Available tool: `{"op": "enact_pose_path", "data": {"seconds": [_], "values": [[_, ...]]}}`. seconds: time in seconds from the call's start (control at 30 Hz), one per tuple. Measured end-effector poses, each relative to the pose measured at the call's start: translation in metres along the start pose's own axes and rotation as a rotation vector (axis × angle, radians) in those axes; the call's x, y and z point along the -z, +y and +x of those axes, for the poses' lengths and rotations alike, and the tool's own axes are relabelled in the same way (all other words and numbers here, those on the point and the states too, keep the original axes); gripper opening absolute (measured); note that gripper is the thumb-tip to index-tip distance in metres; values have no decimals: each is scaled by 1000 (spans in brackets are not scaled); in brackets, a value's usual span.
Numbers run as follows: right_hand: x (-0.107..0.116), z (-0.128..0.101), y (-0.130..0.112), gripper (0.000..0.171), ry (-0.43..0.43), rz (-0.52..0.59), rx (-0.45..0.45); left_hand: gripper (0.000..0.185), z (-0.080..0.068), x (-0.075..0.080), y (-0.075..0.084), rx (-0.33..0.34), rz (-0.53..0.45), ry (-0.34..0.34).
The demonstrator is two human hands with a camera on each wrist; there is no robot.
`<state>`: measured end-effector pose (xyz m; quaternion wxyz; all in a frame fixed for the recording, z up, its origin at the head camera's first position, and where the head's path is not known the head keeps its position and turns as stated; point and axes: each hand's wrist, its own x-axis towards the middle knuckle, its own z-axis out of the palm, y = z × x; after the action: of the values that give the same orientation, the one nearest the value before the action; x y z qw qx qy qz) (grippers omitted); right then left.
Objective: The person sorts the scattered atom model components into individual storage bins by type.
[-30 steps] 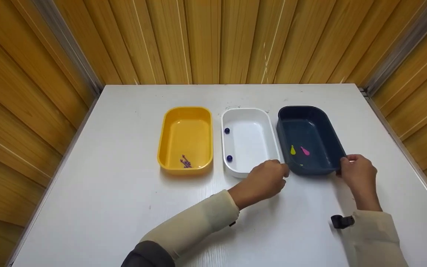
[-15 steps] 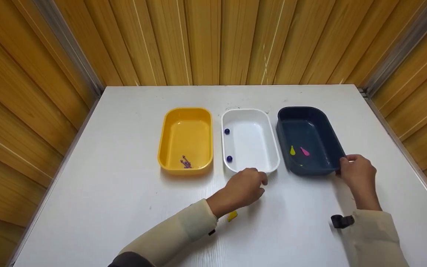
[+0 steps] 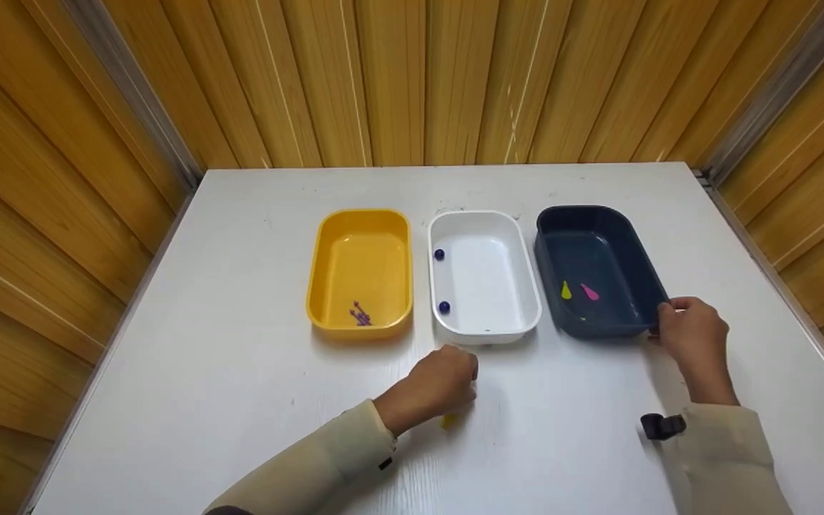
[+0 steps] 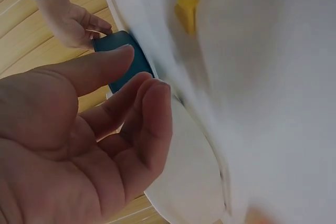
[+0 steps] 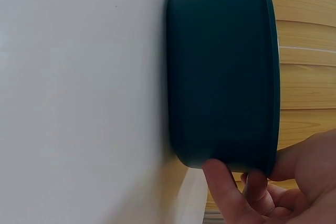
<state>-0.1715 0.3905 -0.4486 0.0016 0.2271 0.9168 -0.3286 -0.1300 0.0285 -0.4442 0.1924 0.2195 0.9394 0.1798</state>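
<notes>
Seen from above on a white table (image 3: pixel 240 400): three oblong trays lined up side by side, far from the near edge. At right, the dark blue tray (image 3: pixel 598 268), gripped at its near right corner by the right hand (image 3: pixel 691 336), fingers and thumb pinching the rim, as confirmed in the right wrist view (image 5: pixel 247 187). Inside it, a yellow piece (image 3: pixel 566 290) and a pink piece (image 3: pixel 589 292), lying close together on the floor of the tray. In the middle, the white tray (image 3: pixel 487 275), holding two dark blue beads (image 3: pixel 443 307) along its left wall. At left, the yellow tray (image 3: pixel 360 268), with a small purple cluster (image 3: pixel 360 315) near its near end. Just near of the white tray, the left hand (image 3: pixel 437 386), hovering low over the table, fingers loosely curled and gripping nothing, as shown in the left wrist view (image 4: pixel 79 140). Just beside that hand, a small yellow piece on the table (image 3: pixel 448 421), partly hidden by it. Cream sleeves on both arms.
</notes>
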Motion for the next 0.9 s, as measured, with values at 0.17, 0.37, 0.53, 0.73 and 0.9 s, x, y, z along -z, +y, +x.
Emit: {"op": "enact_pose_path", "data": {"seconds": [0.17,0.37,0.53,0.73,0.9], "values": [[3,0,-1,52,-11,13,-10,8,-7,-5,-4,38,44,-56],[3,1,-1,53,-24,23,-22,10,-12,-9,-6,64,59,-51],[2,0,0,53,-33,35,-39,6,-15,-13,-6,62,72,-36],[1,1,0,52,-10,-14,-21,15,-16,-15,-5,67,62,-19],[0,1,-1,49,7,-11,-9,17,-14,-16,-6,69,94,-7]]}}
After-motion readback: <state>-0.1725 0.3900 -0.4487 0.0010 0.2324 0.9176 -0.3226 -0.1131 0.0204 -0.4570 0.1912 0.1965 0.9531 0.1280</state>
